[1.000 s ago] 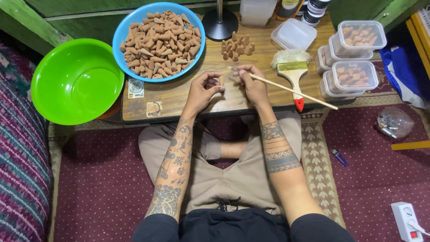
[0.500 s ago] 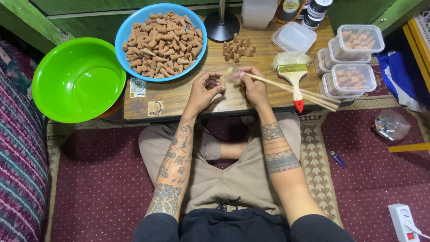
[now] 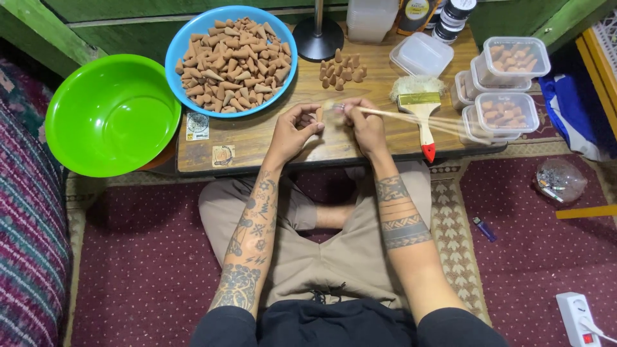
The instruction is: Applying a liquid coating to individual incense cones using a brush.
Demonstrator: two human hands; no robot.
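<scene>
Cone (image 3: 319,115), small and brown, sits pinched in my left hand (image 3: 297,132) just over the near edge of the low wooden table (image 3: 257,132). My right hand (image 3: 363,125) grips a thin wooden stick (image 3: 411,119), whose tip meets the cone; the hands are close together. Compared with a second ago the stick blurs more and its far end has swung a little, so I judge I am working the cone's hollow. Behind stand finished cones (image 3: 340,67), the blue bowl (image 3: 186,38) of cones, the empty green bowl (image 3: 112,115), a brush (image 3: 421,112) and lidded tubs (image 3: 508,112).
</scene>
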